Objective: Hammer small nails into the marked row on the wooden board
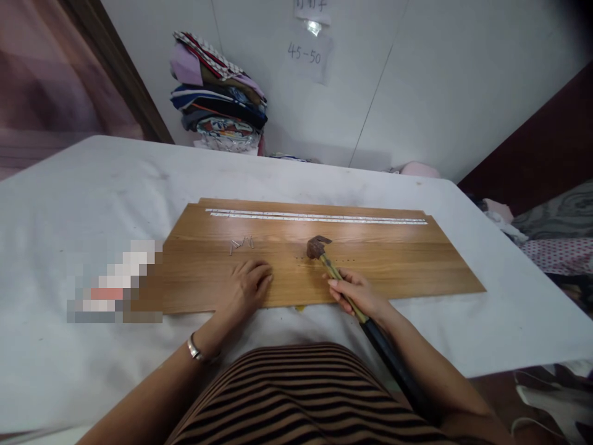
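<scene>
- Nearest is my striped top [296, 395], against the near edge of the white-covered table [83, 371].
- My right hand [352, 290] is closed around the handle of a hammer [375, 337]; its rusty head points toward the table's far edge, over the middle of the board. I can't tell whether the head touches the wood.
- My left hand [248, 281] lies palm down on the board, fingers bent in; I can't tell whether anything is under them. A metal band [194, 347] circles that wrist.
- The wooden board [417, 266] lies flat, its long sides running between the table's left and right edges.
- Just beyond my left fingers are a few loose nails [241, 243].
- Small dark marks [349, 260] dot the wood beside the hammer's head.
- Two white strips [319, 217] run along the board's far side.
- Folded clothes [220, 96] are stacked by the table's far edge.
</scene>
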{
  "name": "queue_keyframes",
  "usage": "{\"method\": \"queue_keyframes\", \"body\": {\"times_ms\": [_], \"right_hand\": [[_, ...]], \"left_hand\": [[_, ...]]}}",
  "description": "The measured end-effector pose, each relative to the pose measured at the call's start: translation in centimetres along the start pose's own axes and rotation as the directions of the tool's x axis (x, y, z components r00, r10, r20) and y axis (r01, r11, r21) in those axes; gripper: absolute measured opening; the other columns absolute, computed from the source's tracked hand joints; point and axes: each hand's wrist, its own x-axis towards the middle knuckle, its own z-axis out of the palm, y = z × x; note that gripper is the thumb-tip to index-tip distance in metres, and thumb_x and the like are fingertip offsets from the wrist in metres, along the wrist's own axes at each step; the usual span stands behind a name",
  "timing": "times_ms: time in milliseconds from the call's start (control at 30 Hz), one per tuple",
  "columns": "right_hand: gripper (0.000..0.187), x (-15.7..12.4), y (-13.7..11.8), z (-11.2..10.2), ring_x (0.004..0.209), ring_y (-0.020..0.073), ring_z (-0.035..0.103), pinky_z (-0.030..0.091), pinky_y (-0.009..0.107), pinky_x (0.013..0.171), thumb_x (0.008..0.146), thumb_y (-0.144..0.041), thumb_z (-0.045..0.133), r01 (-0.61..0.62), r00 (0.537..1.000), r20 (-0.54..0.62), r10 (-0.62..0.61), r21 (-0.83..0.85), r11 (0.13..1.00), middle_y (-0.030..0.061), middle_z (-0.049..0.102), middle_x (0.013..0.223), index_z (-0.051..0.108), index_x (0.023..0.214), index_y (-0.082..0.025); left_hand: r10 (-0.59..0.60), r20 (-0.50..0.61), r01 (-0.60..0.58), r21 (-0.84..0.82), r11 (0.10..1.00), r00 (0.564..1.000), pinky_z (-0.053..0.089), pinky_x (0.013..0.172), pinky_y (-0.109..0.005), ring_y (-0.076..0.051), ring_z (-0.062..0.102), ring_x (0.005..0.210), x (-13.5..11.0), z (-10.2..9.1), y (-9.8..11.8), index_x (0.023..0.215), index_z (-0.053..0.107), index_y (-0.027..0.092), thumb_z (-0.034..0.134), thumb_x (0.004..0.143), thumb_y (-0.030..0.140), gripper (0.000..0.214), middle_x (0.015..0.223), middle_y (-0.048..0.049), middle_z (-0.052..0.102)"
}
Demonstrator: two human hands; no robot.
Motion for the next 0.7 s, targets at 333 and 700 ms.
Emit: {"method": "queue_keyframes", "body": {"times_ms": [333, 700], "right_hand": [[0.037, 0.31, 0.24, -0.02, 0.032, 0.0033, 0.036, 0.023, 0.017, 0.031, 0.074, -0.044, 0.065, 0.012, 1.0, 0.013, -0.012, 0.004, 1.0, -0.0084, 0.051, 0.055, 0.055, 0.094, -0.016], [0.04, 0.21, 0.09, 0.05, 0.032, 0.004, 0.035, 0.021, 0.018, 0.031, 0.072, -0.046, 0.066, -0.002, 1.0, -0.003, 0.002, -0.013, 1.0, -0.0084, 0.051, 0.054, 0.055, 0.096, -0.016]], "left_hand": [[0.007, 0.002, -0.007, -0.002, 1.0, 1.0, 0.045, 0.089, -0.041, -0.024, 0.059, 0.098, -0.09, 0.18, -0.2, 0.099, 0.067, 0.018, 0.048, 0.093, 0.028, 0.023, 0.107, -0.0084, 0.066], [0.005, -0.008, -0.005, -0.015, 1.0, 1.0, 0.045, 0.089, -0.04, -0.023, 0.059, 0.097, -0.08, 0.14, -0.2, 0.097, 0.067, 0.019, 0.048, 0.092, 0.028, 0.021, 0.107, -0.0081, 0.066]]}}
